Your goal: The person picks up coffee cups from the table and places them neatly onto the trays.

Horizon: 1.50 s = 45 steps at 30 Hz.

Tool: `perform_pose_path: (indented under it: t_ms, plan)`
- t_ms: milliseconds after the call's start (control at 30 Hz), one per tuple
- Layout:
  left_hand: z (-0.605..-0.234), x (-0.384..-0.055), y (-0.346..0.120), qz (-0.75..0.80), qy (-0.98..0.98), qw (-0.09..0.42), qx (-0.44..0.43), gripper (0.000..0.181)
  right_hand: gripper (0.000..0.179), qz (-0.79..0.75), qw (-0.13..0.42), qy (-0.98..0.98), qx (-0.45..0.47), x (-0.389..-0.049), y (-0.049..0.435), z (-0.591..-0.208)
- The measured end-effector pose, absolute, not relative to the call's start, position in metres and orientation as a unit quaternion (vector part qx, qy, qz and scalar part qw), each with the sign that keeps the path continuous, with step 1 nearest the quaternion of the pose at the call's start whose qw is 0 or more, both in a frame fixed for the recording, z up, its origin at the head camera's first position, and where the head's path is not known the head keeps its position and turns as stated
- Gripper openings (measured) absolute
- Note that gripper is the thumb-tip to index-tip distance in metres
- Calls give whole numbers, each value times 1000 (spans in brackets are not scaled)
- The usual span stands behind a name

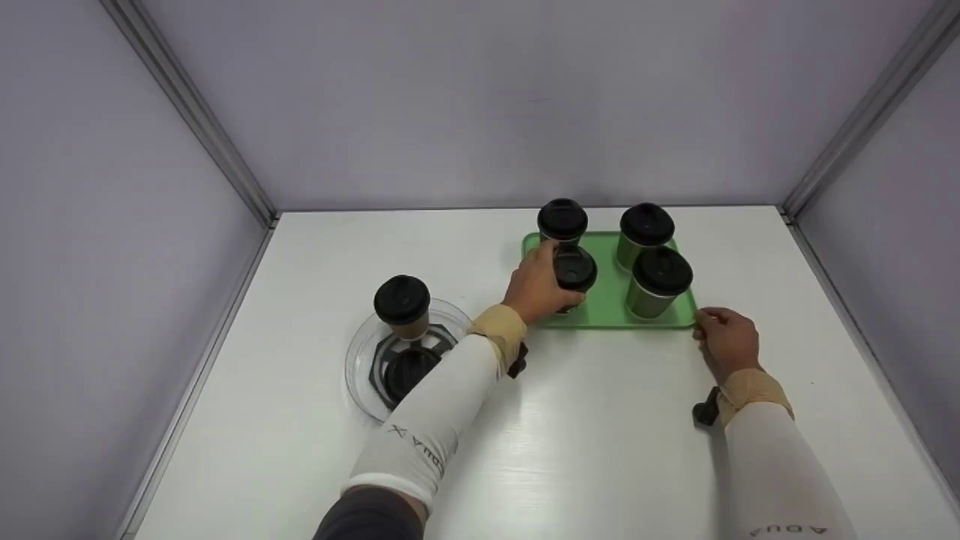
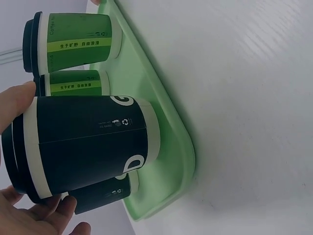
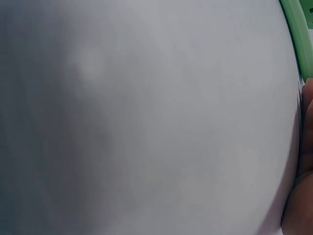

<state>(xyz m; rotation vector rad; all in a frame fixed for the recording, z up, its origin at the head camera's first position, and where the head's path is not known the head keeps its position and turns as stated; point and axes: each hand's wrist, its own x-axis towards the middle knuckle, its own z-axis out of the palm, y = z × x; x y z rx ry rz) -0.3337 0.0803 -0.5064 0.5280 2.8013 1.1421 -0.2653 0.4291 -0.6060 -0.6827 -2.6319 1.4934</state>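
My left hand (image 1: 541, 286) grips a dark paper coffee cup (image 2: 93, 144) by its black lid (image 1: 576, 268), thumb and fingers on opposite sides. The cup is over the front left of a green tray (image 1: 607, 296); I cannot tell whether its base touches. Behind it on the tray stands another dark cup (image 2: 105, 193) with a black lid. Two green lidded cups, one in front (image 1: 651, 296) and one behind (image 1: 628, 251), stand on the right half. My right hand (image 1: 729, 339) pinches the tray's front right corner, fingers curled.
Left of the tray lies a clear round plate (image 1: 358, 375) with a dark octagonal pattern. A brown lidded cup (image 1: 409, 326) stands on it, beside a round black lid (image 1: 409, 369) partly hidden by my left forearm. Walls (image 1: 525, 112) enclose the white table (image 1: 570, 435).
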Motion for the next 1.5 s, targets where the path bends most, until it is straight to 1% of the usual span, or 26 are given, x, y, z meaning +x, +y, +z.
perform_pose_path:
  t_ms: [233, 533, 733, 933, 1500]
  plan:
    - [-507, -334, 81, 366, 914, 38, 169, 101, 46, 481, 18, -848, -222, -264, 426, -604]
    - [-510, -334, 80, 367, 913, 42, 170, 102, 44, 515, 25, -825, -230, -253, 409, -583]
    - [-512, -334, 81, 366, 913, 44, 172, 101, 46, 496, 12, -838, -227, -258, 418, -593]
    - [-512, -333, 81, 368, 913, 46, 170, 100, 46, 480, 20, -848, -222, -265, 425, -603]
    - [-516, -333, 82, 381, 909, 49, 162, 97, 47, 462, 23, -860, -216, -263, 427, -604]
